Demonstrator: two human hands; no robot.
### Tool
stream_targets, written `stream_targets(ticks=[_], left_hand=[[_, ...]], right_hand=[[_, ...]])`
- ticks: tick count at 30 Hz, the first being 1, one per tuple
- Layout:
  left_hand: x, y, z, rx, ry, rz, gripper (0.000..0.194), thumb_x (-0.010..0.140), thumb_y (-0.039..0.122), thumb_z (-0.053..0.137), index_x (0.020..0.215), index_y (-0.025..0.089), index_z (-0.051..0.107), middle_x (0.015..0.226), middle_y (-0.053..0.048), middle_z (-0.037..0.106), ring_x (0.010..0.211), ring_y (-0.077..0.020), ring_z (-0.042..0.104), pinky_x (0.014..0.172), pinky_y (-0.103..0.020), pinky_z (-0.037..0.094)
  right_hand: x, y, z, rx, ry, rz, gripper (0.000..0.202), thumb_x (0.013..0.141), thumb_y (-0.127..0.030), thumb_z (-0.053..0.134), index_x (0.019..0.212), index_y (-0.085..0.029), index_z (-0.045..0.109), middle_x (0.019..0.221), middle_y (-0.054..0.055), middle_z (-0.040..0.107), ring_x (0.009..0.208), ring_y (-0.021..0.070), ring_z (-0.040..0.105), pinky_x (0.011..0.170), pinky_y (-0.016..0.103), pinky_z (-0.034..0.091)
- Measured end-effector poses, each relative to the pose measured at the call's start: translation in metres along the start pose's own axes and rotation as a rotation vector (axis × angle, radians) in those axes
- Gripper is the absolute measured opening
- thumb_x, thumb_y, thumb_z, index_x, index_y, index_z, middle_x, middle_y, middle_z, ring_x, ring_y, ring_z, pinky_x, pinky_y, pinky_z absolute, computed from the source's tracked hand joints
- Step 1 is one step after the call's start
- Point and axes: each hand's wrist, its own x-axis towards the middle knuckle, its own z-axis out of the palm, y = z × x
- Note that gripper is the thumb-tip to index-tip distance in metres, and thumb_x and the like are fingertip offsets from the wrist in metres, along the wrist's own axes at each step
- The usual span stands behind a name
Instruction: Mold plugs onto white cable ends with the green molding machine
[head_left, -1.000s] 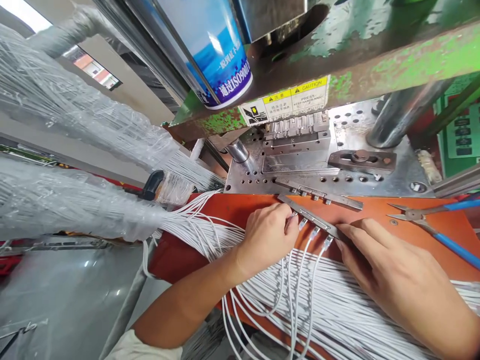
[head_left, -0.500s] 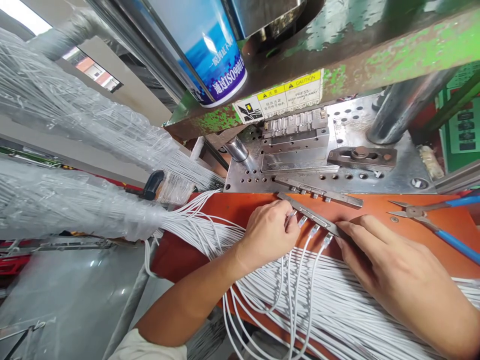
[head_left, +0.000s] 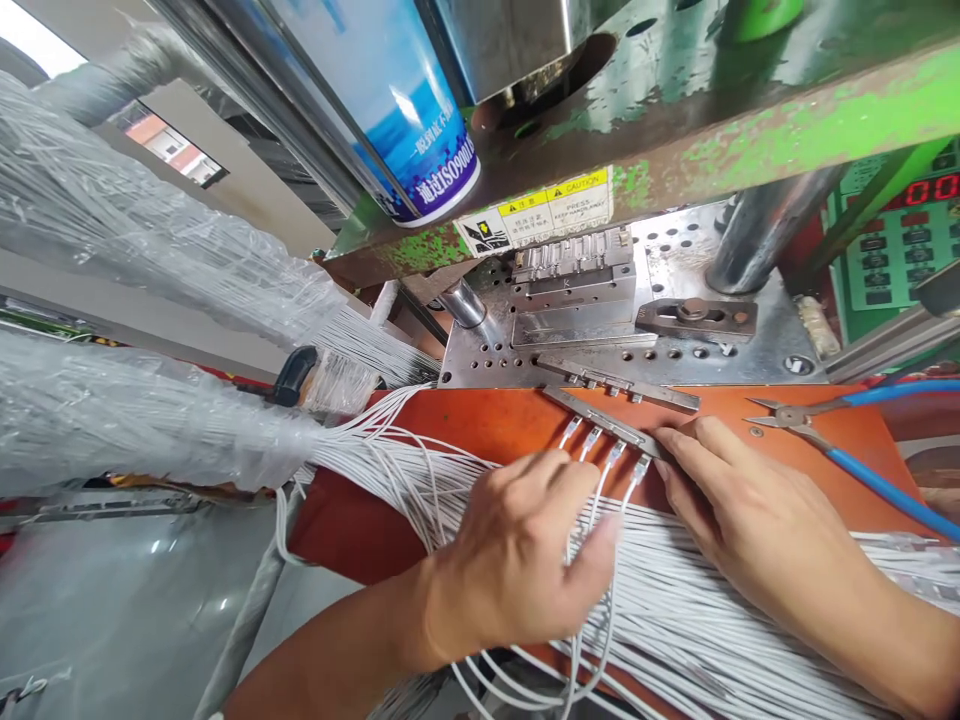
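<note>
My right hand (head_left: 757,520) pinches the right end of a narrow metal connector holder (head_left: 592,415) between thumb and fingers. Several small metal-tipped cable plugs (head_left: 616,455) sit along the holder's near side, their white cables hanging toward me. Over those cables is my left hand (head_left: 525,545), its fingers bent and its thumb apart from them; the fingertips are hidden. Cables pass behind and beside the thumb, and no firm grip on them shows. A second, similar metal holder (head_left: 622,385) lies just beyond, against the press plate. Beneath both hands spreads a thick bundle of white cables (head_left: 697,600).
Behind the orange work surface (head_left: 465,420) stands a press with a steel base plate (head_left: 480,370), a mould block (head_left: 574,285) and a clamp (head_left: 697,318). Blue-handled cutters (head_left: 795,418) lie at right. A spray can (head_left: 427,150) rests above; plastic-wrapped cable bundles (head_left: 150,400) extend left.
My left hand has left the leftmost plug and come down toward me over the cables, its thumb spreading. The right hand keeps its hold on the holder. The view has shifted slightly.
</note>
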Motion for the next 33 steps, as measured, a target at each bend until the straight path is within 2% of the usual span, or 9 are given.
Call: stream_targets(ticks=[3,6,8,17,22,25,28,31,33], left_hand=[[0.003,0.023,0.021,0.233,-0.091,-0.056,0.022,0.098,0.036,0.058,0.086,0.018,0.060,0.080,-0.005,0.062,0.072,-0.0226,0.061,0.059,-0.034,0.044],[0.012,0.027,0.043,0.366,-0.133,-0.087,0.021,0.100,0.030,0.055,0.083,0.018,0.061,0.079,-0.005,0.066,0.073,-0.0241,0.065,0.057,-0.033,0.045],[0.018,0.024,0.050,0.394,-0.154,-0.088,0.021,0.100,0.025,0.053,0.082,0.018,0.061,0.076,-0.005,0.067,0.070,-0.0239,0.066,0.056,-0.034,0.045],[0.022,0.026,0.058,0.347,-0.119,-0.131,0.013,0.095,0.020,0.053,0.085,0.018,0.061,0.075,-0.005,0.068,0.068,-0.0226,0.068,0.057,-0.033,0.047],[0.024,0.026,0.064,0.349,-0.141,-0.155,0.011,0.093,0.019,0.054,0.088,0.016,0.063,0.077,-0.007,0.069,0.068,-0.0235,0.068,0.058,-0.034,0.049],[0.027,0.027,0.061,0.350,-0.175,-0.157,0.015,0.095,0.021,0.052,0.089,0.016,0.064,0.075,-0.007,0.068,0.066,-0.0249,0.068,0.057,-0.036,0.049],[0.025,0.030,0.048,0.355,-0.162,-0.178,0.019,0.100,0.027,0.051,0.094,0.016,0.066,0.081,-0.008,0.068,0.072,-0.0258,0.068,0.061,-0.037,0.051],[0.011,0.031,0.029,0.265,-0.076,-0.090,0.036,0.101,0.044,0.053,0.120,0.015,0.063,0.108,-0.013,0.068,0.098,-0.0285,0.065,0.079,-0.041,0.054],[-0.004,0.028,0.022,0.194,-0.023,0.012,0.053,0.099,0.054,0.054,0.136,0.016,0.056,0.130,-0.016,0.061,0.119,-0.0320,0.057,0.097,-0.047,0.050]], right_hand=[[0.001,-0.001,-0.001,-0.007,0.021,-0.030,0.030,0.108,-0.034,0.036,0.114,-0.019,0.061,0.103,0.006,0.061,0.065,0.0164,0.059,0.050,0.031,0.039],[0.002,-0.003,-0.001,-0.011,0.035,-0.069,0.029,0.107,-0.031,0.035,0.110,-0.018,0.061,0.097,0.005,0.059,0.064,0.0168,0.057,0.052,0.031,0.040],[0.001,-0.003,-0.001,-0.012,0.029,-0.091,0.027,0.107,-0.030,0.036,0.109,-0.017,0.061,0.093,0.005,0.057,0.064,0.0175,0.056,0.051,0.032,0.038],[0.001,-0.004,-0.001,0.057,-0.009,-0.089,0.020,0.098,-0.013,0.041,0.107,-0.015,0.059,0.092,0.005,0.053,0.064,0.0177,0.054,0.057,0.032,0.040],[0.001,-0.003,-0.003,0.085,-0.056,-0.078,0.022,0.096,-0.011,0.041,0.110,-0.014,0.058,0.096,0.006,0.053,0.068,0.0180,0.057,0.060,0.031,0.042],[0.002,-0.005,-0.002,0.078,-0.092,-0.047,0.022,0.097,-0.012,0.040,0.110,-0.016,0.058,0.097,0.006,0.054,0.069,0.0175,0.057,0.059,0.031,0.042],[0.001,-0.008,0.000,0.045,-0.108,0.010,0.021,0.098,-0.013,0.039,0.109,-0.018,0.057,0.099,0.006,0.055,0.068,0.0175,0.058,0.056,0.031,0.038],[0.000,-0.007,-0.002,0.083,-0.080,0.070,0.022,0.101,-0.015,0.037,0.110,-0.019,0.057,0.097,0.005,0.053,0.071,0.0179,0.058,0.058,0.030,0.041],[0.001,-0.003,-0.007,0.148,-0.032,0.085,0.023,0.105,-0.019,0.036,0.111,-0.019,0.057,0.094,0.005,0.052,0.074,0.0182,0.058,0.064,0.030,0.046]])
